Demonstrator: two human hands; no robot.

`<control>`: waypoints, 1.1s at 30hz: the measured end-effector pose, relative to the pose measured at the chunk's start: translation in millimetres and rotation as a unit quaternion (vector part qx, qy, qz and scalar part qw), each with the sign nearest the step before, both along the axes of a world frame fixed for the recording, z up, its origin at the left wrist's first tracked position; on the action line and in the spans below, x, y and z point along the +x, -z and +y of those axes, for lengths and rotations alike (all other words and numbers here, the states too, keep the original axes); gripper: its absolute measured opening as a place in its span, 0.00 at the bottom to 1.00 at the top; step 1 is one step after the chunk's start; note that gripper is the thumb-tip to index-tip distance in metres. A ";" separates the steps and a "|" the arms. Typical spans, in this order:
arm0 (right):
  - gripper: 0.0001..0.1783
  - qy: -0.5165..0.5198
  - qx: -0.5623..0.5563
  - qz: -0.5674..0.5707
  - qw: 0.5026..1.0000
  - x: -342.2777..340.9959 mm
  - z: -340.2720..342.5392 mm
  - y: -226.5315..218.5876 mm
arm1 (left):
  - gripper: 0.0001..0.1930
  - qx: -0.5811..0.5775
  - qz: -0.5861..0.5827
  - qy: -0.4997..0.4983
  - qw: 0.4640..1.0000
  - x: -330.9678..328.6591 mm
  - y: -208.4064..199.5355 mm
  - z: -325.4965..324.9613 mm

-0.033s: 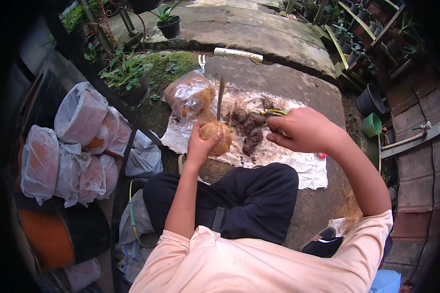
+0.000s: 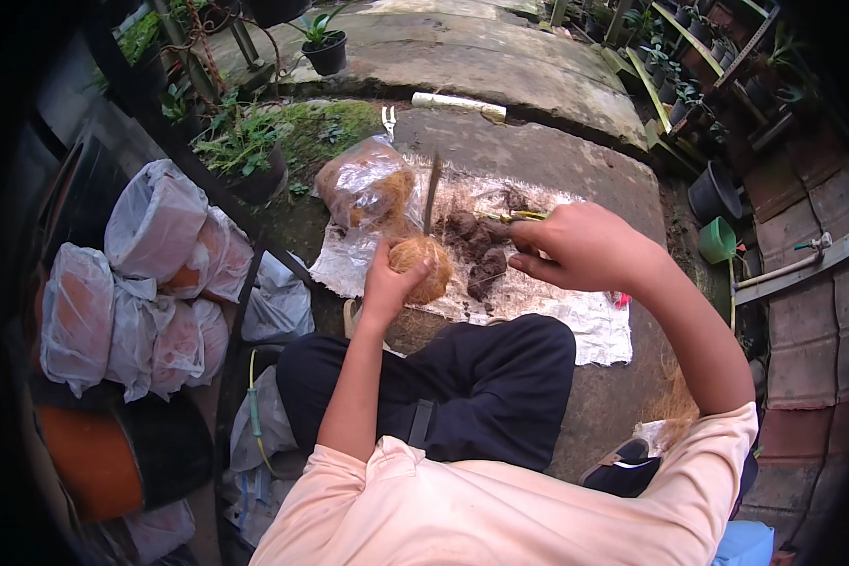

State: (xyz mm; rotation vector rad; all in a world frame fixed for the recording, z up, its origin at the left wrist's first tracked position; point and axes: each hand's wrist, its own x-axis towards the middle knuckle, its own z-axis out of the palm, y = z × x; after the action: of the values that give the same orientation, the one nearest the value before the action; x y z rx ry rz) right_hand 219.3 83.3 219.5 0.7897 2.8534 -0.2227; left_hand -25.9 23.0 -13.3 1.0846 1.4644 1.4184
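My left hand (image 2: 391, 280) is closed round a ball of brown coconut fibre (image 2: 423, 267). A thin dark stalk (image 2: 432, 196) stands up from behind the top of the ball, leaning slightly right. To the right, apart from the ball, hangs my right hand (image 2: 580, 247), its fingers pinched together; whatever they hold is too fine to make out, though faint strands show near the ball. Clods of dark soil (image 2: 486, 247) lie between my hands on a white woven sheet (image 2: 585, 325). Yellow-green stems (image 2: 524, 216) poke out beside my right fingers.
A clear plastic bag of fibre (image 2: 363, 184) rests at the sheet's left. Beyond it lie white-handled snips (image 2: 389, 120) and a white pipe (image 2: 457, 104). Plastic-wrapped bundles (image 2: 156, 217) are stacked at far left. Potted plants (image 2: 325, 52) and a green pot (image 2: 717, 241) stand around.
The fibre ball and my left hand have shifted slightly right. The stalk's tip leans further right. My right hand has moved a little up and left.
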 end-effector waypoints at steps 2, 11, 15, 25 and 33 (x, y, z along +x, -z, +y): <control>0.14 -0.022 0.024 0.021 0.999 -12.1 4.3 -5.3 | 0.29 -0.014 0.040 0.028 0.999 2.9 3.1 2.5; 0.14 0.006 0.062 -0.017 0.998 -51.9 26.8 -9.1 | 0.30 -0.001 0.079 0.199 0.977 17.9 -24.2 -9.9; 0.15 0.034 0.024 -0.033 0.999 -35.3 56.0 13.7 | 0.30 0.001 0.056 0.249 0.967 20.2 -33.7 -15.3; 0.24 0.057 -0.199 -0.128 0.970 -17.3 60.1 43.8 | 0.35 -0.002 0.082 0.363 0.928 15.8 -58.5 -29.3; 0.26 0.127 -0.360 0.108 0.918 -2.5 57.4 164.9 | 0.36 -0.017 -0.059 0.405 0.912 19.5 -74.2 -41.2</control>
State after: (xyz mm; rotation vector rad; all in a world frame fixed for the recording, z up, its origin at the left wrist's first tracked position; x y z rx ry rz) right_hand 216.9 140.7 54.6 0.9863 2.5038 -1.3691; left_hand -6.4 -18.2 60.9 1.3402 0.7782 0.8308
